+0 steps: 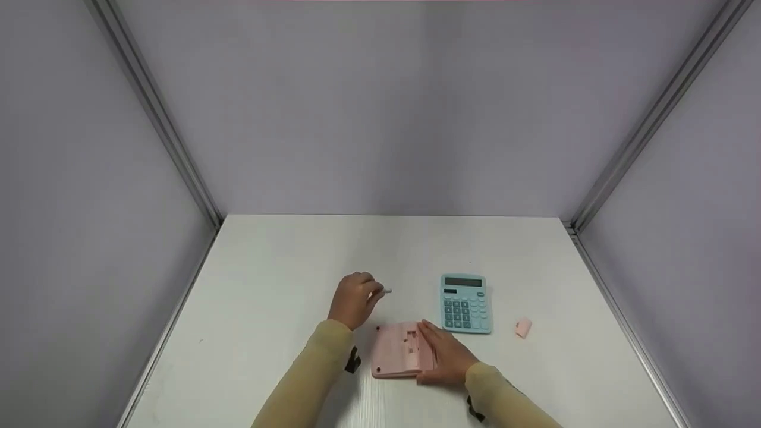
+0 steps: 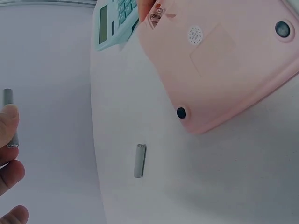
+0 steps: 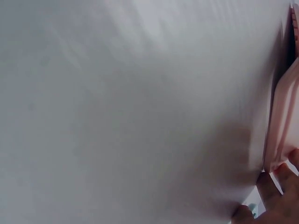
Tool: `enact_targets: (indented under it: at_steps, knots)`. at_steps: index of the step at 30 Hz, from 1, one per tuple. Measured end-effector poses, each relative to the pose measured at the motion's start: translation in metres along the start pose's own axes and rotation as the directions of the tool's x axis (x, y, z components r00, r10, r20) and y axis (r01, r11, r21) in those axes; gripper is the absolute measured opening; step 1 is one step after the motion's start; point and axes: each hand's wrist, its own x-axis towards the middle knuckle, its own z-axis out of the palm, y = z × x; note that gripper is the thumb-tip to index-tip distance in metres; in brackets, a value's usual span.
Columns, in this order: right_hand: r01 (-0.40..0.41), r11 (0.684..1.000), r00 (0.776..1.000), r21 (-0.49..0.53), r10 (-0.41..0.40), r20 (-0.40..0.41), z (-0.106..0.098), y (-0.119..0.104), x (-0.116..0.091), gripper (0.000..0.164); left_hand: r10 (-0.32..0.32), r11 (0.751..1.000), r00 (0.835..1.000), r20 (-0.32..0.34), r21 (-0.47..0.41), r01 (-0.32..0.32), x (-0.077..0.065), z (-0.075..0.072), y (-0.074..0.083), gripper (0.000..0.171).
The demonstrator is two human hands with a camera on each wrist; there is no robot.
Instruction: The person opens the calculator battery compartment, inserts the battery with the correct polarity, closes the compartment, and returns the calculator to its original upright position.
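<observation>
A pink calculator (image 1: 392,351) lies face down, its battery compartment (image 1: 411,342) uncovered. My right hand (image 1: 450,358) grips its right side, thumb at the near edge and fingers at the far edge; the right wrist view shows some fingertips against the pink casing (image 3: 284,121). Beyond the calculator's far left corner, my left hand (image 1: 355,300) is raised and pinches a grey battery (image 2: 8,97) between thumb and fingers. A second battery (image 2: 140,161) rests on the table in the left wrist view. In the head view, I cannot make out that second battery.
A light blue calculator (image 1: 465,303) lies face up just beyond my right hand. Farther right is a small pink battery cover (image 1: 523,327). The white table (image 1: 267,267) meets grey walls at its back and sides.
</observation>
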Motion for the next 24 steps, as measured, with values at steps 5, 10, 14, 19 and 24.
enact_targets:
  at_steps: [5,10,14,19,24]
  knots:
    - [-0.003,1.000,1.000,0.006,0.003,0.008,-0.001,-0.001,0.000,0.122,0.026,1.000,1.000,-0.006,0.012,-0.026,0.000,0.000,0.002,0.007]
    - [-0.025,1.000,1.000,0.008,0.025,0.012,-0.002,-0.001,0.001,0.122,0.043,0.999,0.999,0.008,0.002,-0.043,0.000,0.002,0.003,0.006]
    - [-0.024,1.000,1.000,0.005,0.024,0.009,-0.003,-0.001,0.001,0.122,0.024,1.000,0.999,0.032,0.002,-0.024,-0.001,0.002,0.005,0.008]
    - [-0.026,1.000,1.000,0.018,0.026,0.008,-0.002,-0.001,0.003,0.122,-0.006,1.000,0.999,0.052,-0.008,0.007,-0.004,0.005,0.009,0.010]
    - [-0.034,0.999,0.999,0.018,0.034,0.006,0.001,0.001,0.004,0.122,-0.020,0.997,0.998,0.067,-0.072,0.025,-0.011,0.009,0.012,0.008]
